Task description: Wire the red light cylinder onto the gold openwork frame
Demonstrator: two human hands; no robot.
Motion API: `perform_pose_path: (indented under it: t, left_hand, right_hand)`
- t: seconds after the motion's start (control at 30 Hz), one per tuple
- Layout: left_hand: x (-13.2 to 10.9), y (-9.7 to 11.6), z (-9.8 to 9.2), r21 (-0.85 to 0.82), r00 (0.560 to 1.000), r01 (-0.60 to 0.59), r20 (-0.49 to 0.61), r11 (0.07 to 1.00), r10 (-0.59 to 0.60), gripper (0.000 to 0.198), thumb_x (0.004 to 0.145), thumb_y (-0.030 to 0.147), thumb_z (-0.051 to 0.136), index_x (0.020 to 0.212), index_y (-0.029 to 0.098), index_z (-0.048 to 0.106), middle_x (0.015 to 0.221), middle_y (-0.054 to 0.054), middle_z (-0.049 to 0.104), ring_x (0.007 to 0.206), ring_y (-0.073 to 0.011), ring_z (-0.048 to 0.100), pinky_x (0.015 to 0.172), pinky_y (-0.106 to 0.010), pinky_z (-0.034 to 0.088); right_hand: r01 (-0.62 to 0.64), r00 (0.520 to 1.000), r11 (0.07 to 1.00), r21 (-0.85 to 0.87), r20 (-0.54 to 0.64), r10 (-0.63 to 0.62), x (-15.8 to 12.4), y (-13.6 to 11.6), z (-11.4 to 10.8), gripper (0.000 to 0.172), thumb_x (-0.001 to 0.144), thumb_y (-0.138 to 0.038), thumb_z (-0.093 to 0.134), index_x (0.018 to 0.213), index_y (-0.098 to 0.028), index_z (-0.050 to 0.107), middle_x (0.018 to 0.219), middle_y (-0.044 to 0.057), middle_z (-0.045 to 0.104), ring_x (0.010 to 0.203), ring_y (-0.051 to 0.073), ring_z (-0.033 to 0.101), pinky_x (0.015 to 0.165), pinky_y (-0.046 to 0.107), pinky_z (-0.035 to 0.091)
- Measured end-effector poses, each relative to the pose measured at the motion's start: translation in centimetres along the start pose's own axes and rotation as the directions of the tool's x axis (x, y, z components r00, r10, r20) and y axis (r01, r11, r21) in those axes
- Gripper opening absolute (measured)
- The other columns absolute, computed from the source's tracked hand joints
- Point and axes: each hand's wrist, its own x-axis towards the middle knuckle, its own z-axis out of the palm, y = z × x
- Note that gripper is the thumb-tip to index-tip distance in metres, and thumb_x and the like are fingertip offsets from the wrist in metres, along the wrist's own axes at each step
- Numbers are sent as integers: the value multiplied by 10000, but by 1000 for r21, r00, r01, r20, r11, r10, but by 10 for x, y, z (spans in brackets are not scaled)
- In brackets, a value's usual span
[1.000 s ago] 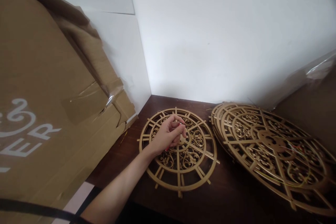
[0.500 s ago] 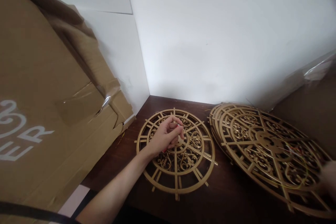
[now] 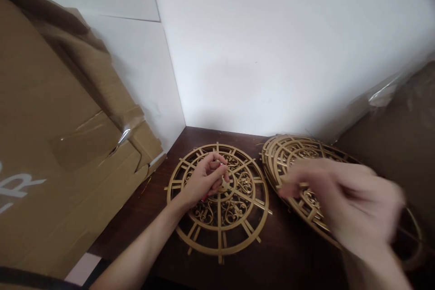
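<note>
A round gold openwork frame [image 3: 220, 249] with scrolls and spokes lies flat on the dark brown table. Over its centre, my left hand [image 3: 205, 179] is closed round a small red object [image 3: 204, 198], mostly hidden by the fingers. My right hand [image 3: 346, 195], smeared by motion, is above a stack of similar gold frames [image 3: 278, 158] at the right. Its thumb and fingertips point left, and blur hides whether anything is between them.
A big cardboard box [image 3: 68, 145] with white lettering stands at the left. White panels [image 3: 254, 54] rise behind the dark table [image 3: 244, 267]. Another brown box with clear tape [image 3: 394, 127] is at the right.
My right hand has come in from the right edge, leftward over the stack. My left hand keeps its closed hold over the single frame. The whole view has shifted slightly.
</note>
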Motion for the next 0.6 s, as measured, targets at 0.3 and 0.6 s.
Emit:
perform_pose_path:
  t: [0.3, 0.6]
  left_hand:
    - [0, 3, 0, -19, 999, 20, -33, 1000, -20, 231, 843, 370, 557, 936, 202, 428, 621, 62, 500, 388, -12, 301, 308, -103, 236]
    - [-2, 0, 3, 9, 999, 37, -38, 999, -37, 243, 834, 388, 564, 911, 204, 425, 621, 73, 440, 384, -12, 329, 302, -108, 269]
  right_hand:
    - [-96, 978, 995, 40, 189, 86, -4, 43, 88, 115, 851, -262, 578, 784, -186, 632, 679, -6, 613, 577, 99, 508, 538, 212, 395]
    - [-116, 983, 991, 61, 149, 105, -24, 43, 105, 72, 811, -141, 600, 755, -178, 573, 671, -29, 526, 561, 81, 464, 546, 206, 377]
